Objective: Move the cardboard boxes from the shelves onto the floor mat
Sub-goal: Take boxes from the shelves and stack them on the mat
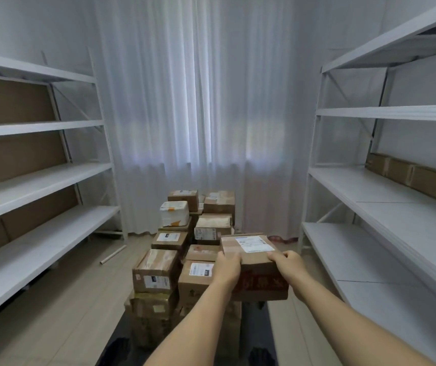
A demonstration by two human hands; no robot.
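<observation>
Above the floor mat (269,328), both hands (227,268) grasp the cardboard box (254,262); the stack (156,273) at nine o'clock risks toppling if bumped.

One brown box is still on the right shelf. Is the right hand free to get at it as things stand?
Probably not yet: the right hand and left hand both grip the labelled brown cardboard box; the shelf box itself lies unobstructed.

One head-worn wide-angle view looks forward and down from above and behind the cardboard box (254,262) gripped in both hands, near it, with shelving either side and curtains beyond
</observation>
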